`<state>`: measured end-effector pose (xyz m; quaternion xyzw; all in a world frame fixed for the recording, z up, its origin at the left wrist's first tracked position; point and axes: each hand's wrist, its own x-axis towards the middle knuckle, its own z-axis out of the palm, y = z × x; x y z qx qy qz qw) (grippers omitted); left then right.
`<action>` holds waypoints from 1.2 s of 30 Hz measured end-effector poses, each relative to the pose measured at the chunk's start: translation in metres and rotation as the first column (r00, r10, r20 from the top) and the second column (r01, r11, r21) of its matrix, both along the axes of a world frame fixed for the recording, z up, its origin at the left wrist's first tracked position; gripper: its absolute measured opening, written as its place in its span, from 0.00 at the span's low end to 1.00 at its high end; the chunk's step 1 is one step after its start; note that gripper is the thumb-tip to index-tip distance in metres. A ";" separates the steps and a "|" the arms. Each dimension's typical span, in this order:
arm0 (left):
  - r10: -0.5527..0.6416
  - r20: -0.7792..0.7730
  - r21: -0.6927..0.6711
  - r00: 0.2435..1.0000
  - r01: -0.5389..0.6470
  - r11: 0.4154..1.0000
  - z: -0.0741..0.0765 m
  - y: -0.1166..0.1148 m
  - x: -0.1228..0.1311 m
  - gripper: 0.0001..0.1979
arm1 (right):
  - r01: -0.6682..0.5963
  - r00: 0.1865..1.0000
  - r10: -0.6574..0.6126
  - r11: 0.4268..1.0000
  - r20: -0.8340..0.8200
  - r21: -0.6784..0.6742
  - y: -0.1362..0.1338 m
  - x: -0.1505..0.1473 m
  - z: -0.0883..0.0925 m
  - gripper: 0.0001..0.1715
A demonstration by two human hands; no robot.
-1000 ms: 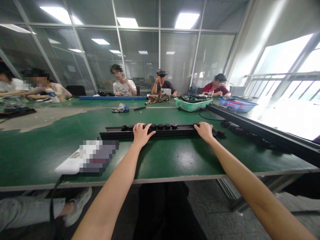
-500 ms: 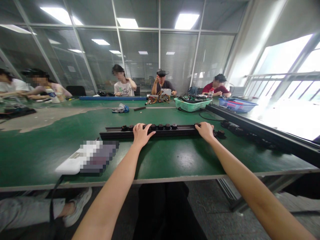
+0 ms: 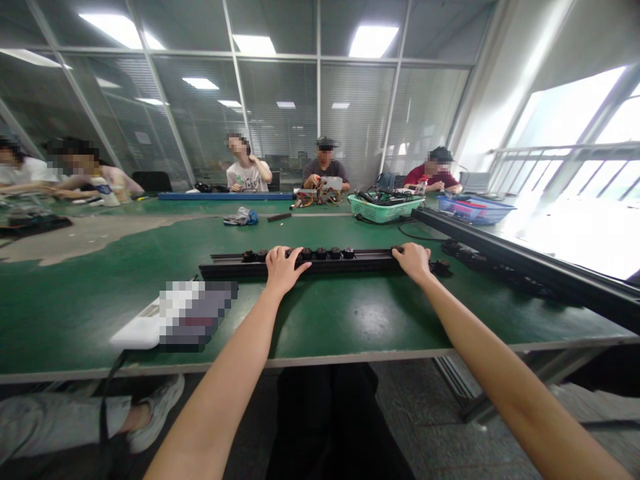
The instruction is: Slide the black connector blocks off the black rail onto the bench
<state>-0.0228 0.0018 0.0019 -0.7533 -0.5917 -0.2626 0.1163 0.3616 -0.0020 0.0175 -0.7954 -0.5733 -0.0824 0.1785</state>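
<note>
A long black rail (image 3: 235, 269) lies across the green table (image 3: 350, 313), carrying a row of several small black round parts (image 3: 327, 253). My left hand (image 3: 283, 267) rests over the rail's middle with fingers curled on it. At the rail's right end my right hand (image 3: 413, 260) grips it, fingers wrapped over the top. More black round parts (image 3: 443, 267) lie just right of that hand.
A second long black rail (image 3: 525, 267) runs diagonally at the right. A white device with a cable (image 3: 145, 327) lies near the front left edge. A green basket (image 3: 383, 208) and a blue tray (image 3: 475, 210) stand at the back, where several people sit.
My right hand has slid slightly right along the rail's end. The left hand has stayed put. The person at the back centre lowered a hand from the head.
</note>
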 end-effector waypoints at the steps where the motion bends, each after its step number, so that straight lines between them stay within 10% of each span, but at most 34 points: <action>1: 0.000 0.000 0.000 1.000 0.000 1.000 0.000 0.000 0.000 0.29 | -0.001 1.000 0.001 1.000 0.010 0.000 0.000 0.000 0.000 0.25; 36: -0.001 0.006 0.002 1.000 0.001 1.000 0.001 -0.001 0.001 0.28 | 0.028 0.999 -0.026 0.999 0.044 -0.031 -0.007 0.000 0.007 0.26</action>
